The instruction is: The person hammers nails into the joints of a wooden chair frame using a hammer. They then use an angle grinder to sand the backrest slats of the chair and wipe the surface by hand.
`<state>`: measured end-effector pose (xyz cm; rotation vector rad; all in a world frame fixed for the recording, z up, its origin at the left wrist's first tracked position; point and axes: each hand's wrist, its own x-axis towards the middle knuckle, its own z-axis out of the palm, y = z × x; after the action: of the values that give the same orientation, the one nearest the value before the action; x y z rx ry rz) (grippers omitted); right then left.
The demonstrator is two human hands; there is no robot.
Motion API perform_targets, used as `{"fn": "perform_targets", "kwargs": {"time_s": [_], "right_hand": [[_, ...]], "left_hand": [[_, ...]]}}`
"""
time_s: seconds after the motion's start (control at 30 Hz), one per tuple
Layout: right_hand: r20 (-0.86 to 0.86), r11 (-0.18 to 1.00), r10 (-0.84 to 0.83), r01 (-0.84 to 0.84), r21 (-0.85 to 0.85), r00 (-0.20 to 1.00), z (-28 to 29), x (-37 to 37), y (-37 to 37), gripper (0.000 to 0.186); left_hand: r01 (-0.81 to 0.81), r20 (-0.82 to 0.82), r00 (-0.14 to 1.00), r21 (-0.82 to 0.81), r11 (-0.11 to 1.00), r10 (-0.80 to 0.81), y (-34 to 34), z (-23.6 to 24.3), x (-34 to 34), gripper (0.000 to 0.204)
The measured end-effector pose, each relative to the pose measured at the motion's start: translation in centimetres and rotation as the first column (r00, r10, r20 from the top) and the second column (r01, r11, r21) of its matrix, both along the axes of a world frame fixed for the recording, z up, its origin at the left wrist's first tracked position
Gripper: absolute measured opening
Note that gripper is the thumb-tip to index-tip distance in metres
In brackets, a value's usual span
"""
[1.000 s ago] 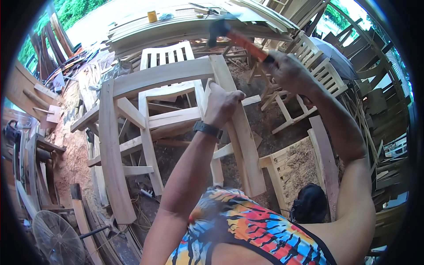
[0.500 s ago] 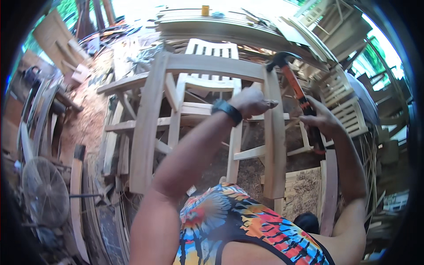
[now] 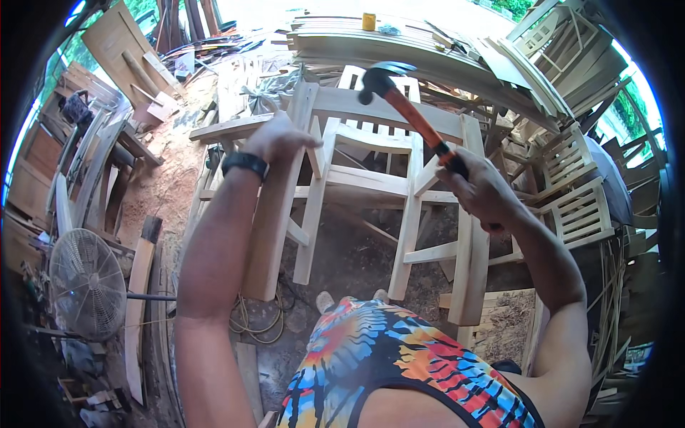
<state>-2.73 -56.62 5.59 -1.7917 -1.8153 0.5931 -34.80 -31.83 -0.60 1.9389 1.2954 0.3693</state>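
A pale wooden chair frame (image 3: 389,108) stands before me, with a wide top rail between two thick posts. My right hand (image 3: 479,187) is wrapped round the black grip of a claw hammer (image 3: 414,118), which has an orange handle and a dark head. The hammer's head is raised over the top rail. At the upper part of the left post (image 3: 277,221) is my left hand (image 3: 282,137), a black band on its wrist. Its fingers are curled together; whatever they pinch is too small or hidden to tell. The right post (image 3: 471,250) stands below my right hand.
A slatted chair (image 3: 379,139) stands just behind the frame, and more slatted chairs (image 3: 574,207) at the right. Boards are stacked on a bench (image 3: 399,53) at the back. A round fan (image 3: 87,284) and a plank (image 3: 140,307) are at the left. A cable (image 3: 260,328) lies on the ground.
My left hand has gone from the right post to the left post. The hammer has swung left and over the top rail, still in my right hand. The view has shifted a little.
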Motion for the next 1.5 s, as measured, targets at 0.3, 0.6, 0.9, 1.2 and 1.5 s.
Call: {"fn": "perform_targets", "kwargs": {"time_s": [0.3, 0.6, 0.9, 1.2, 1.5], "right_hand": [[-0.078, 0.931, 0.100, -0.066, 0.358, 0.992, 7.5, -5.4, 6.4, 0.036], [0.291, 0.977, 0.177, -0.132, -0.166, 0.940, 4.3, -5.8, 10.1, 0.046], [0.017, 0.949, 0.084, -0.085, 0.305, 0.996, 3.0, -4.2, 10.1, 0.041], [-0.033, 0.987, 0.081, -0.084, -0.134, 0.996, 5.9, -5.3, 11.2, 0.034], [0.240, 0.979, 0.114, -0.068, -0.191, 0.964, 5.2, -4.5, 11.6, 0.043]], "left_hand": [[-0.216, -0.137, 0.965, 0.063, 0.974, 0.223, -4.2, 3.2, 2.3, 0.074], [-0.175, -0.139, 0.972, 0.110, 0.978, 0.189, -3.1, 2.3, 1.9, 0.070], [-0.242, -0.082, 0.964, 0.126, 0.962, 0.253, -3.6, 2.5, 3.1, 0.068], [-0.258, -0.092, 0.961, 0.049, 0.965, 0.262, -4.1, 2.7, 2.3, 0.075], [-0.203, -0.092, 0.975, 0.031, 0.979, 0.205, -4.4, 3.1, 2.3, 0.075]]}}
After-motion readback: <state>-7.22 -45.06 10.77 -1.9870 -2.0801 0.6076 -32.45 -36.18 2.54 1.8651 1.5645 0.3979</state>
